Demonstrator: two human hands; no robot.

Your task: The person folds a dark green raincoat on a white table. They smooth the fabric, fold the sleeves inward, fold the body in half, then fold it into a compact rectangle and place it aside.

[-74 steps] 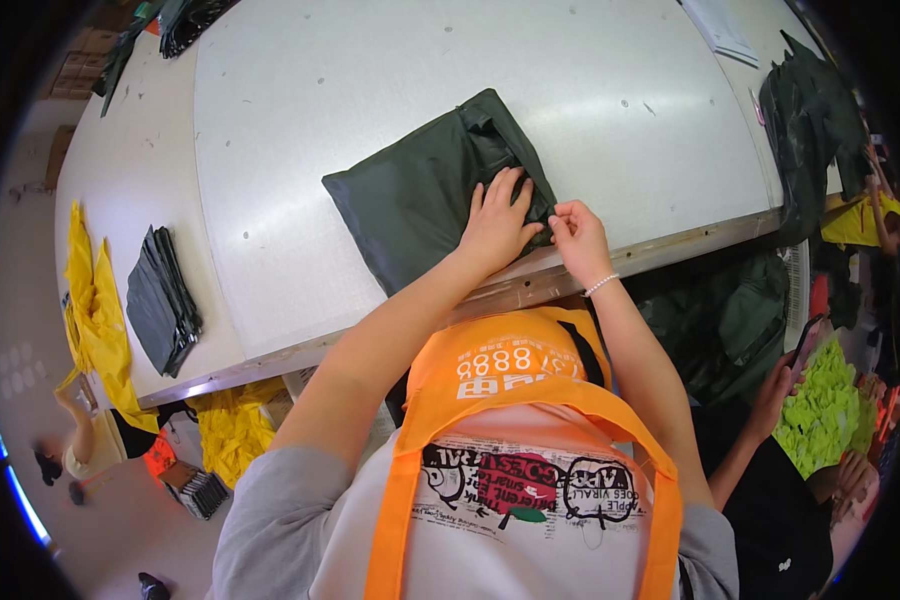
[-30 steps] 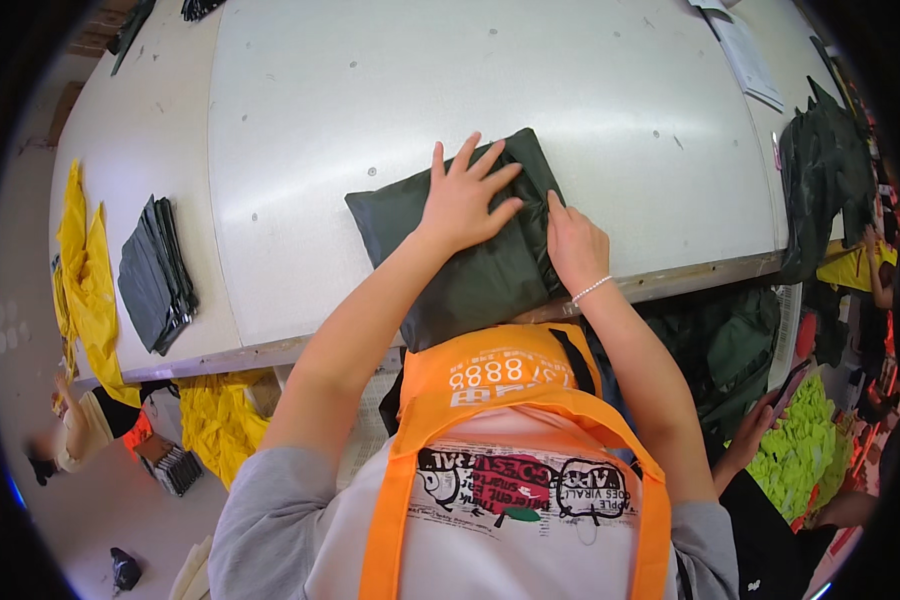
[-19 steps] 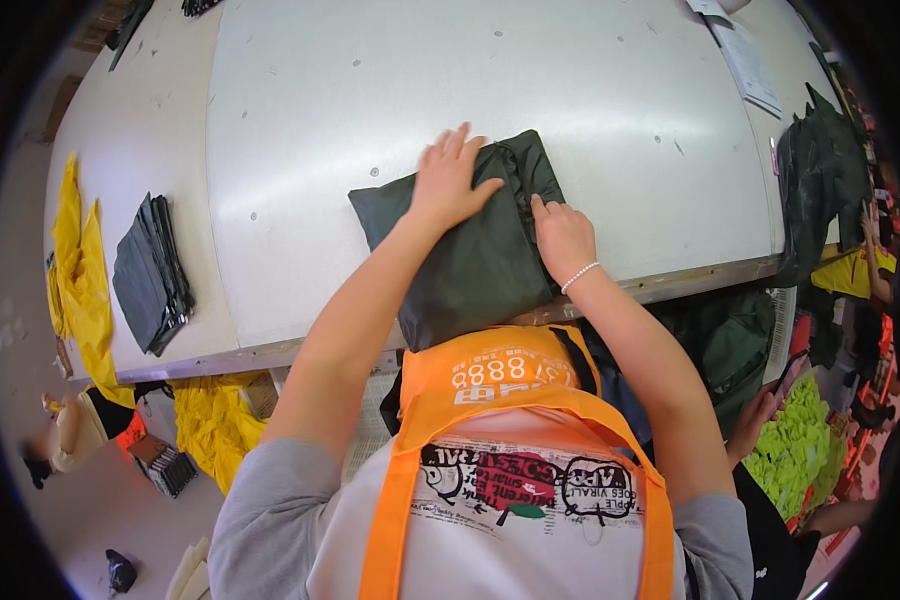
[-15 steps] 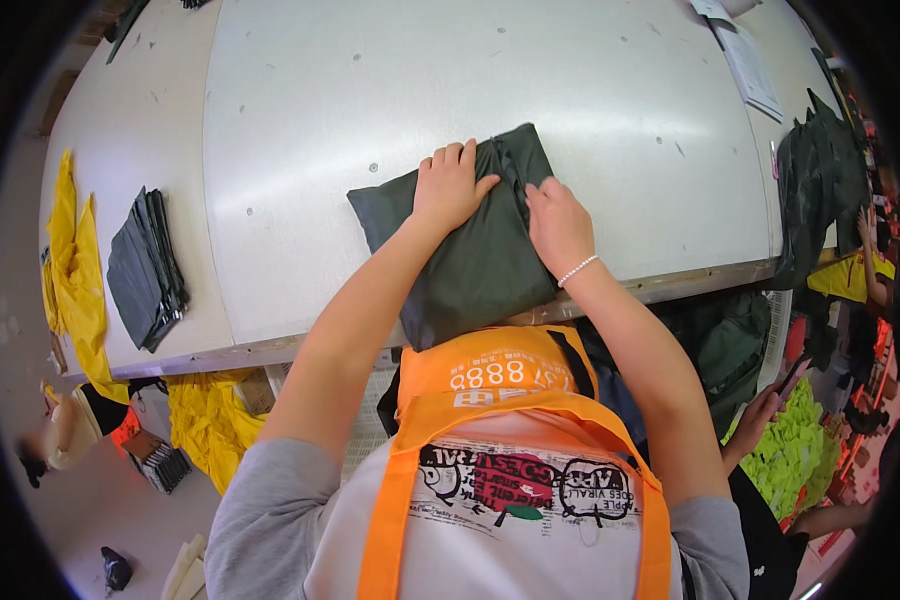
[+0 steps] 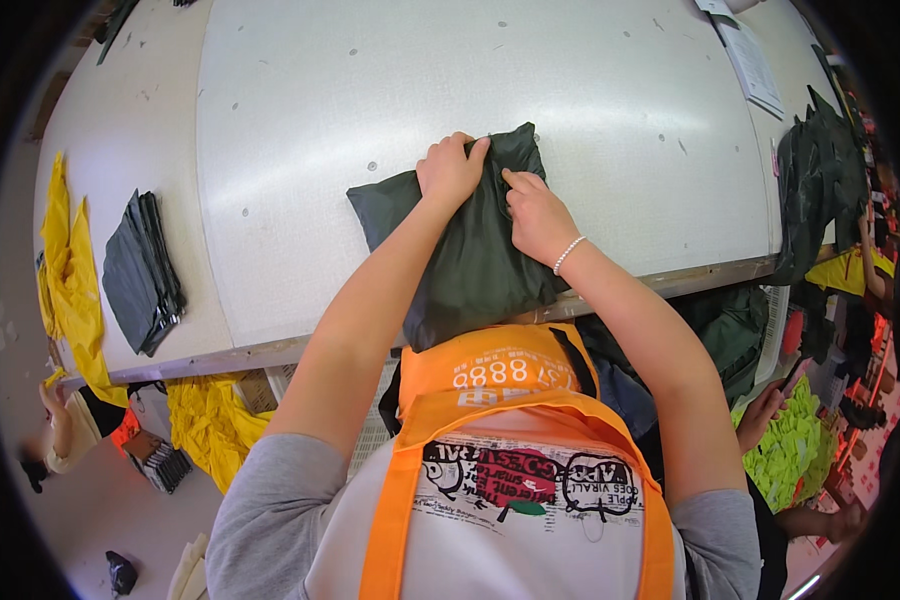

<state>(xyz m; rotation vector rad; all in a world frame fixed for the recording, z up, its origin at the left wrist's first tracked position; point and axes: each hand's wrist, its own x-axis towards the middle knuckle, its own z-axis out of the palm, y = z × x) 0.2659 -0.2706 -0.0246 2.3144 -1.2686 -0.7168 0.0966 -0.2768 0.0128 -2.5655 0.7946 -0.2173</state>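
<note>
A dark green fabric pouch, roughly square and puffy, lies at the table's front edge, its near part overhanging toward my orange apron. My left hand is closed over its far edge, with the thumb pressing the cloth at a crease. On the right part of the pouch, just beside that crease, my right hand has its fingers curled against the fabric and its index fingertip near the left thumb. Whatever cloth lies under the right fingers is hidden.
To the left on the pale table lie a stack of folded dark green pieces and yellow fabric. Dark green cloth hangs over the right end, near papers. Below the edge are more yellow cloth and lime-green cloth.
My left hand has shifted slightly up and right, its fingers now closing over the far edge. The right hand has moved left and inward across the pouch, whose top part has become more creased.
</note>
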